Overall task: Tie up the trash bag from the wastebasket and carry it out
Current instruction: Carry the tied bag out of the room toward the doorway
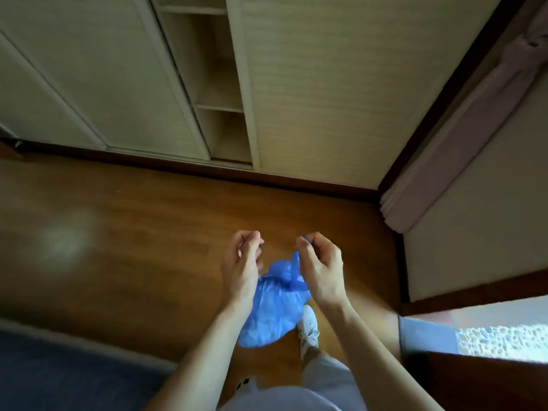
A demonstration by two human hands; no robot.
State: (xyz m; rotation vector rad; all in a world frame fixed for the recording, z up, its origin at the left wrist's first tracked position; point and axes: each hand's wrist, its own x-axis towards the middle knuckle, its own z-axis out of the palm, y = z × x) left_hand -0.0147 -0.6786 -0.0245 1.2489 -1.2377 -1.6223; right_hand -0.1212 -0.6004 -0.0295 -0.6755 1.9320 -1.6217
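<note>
The blue trash bag (271, 310) is held at lower centre of the frame, above the wooden floor (142, 262), and hangs below and between the two hands. One twisted ear of its mouth is pinched in the curled fingers of the right hand (321, 266). A sliver of blue is seen at the curled fingertips of the left hand (241, 262), so the other ear is judged pinched there (less plainly shown). The ears are held apart and level, and the bag's long axis runs downward from the gathered neck. Crossing them is judged the coming move. No writing can be read.
</note>
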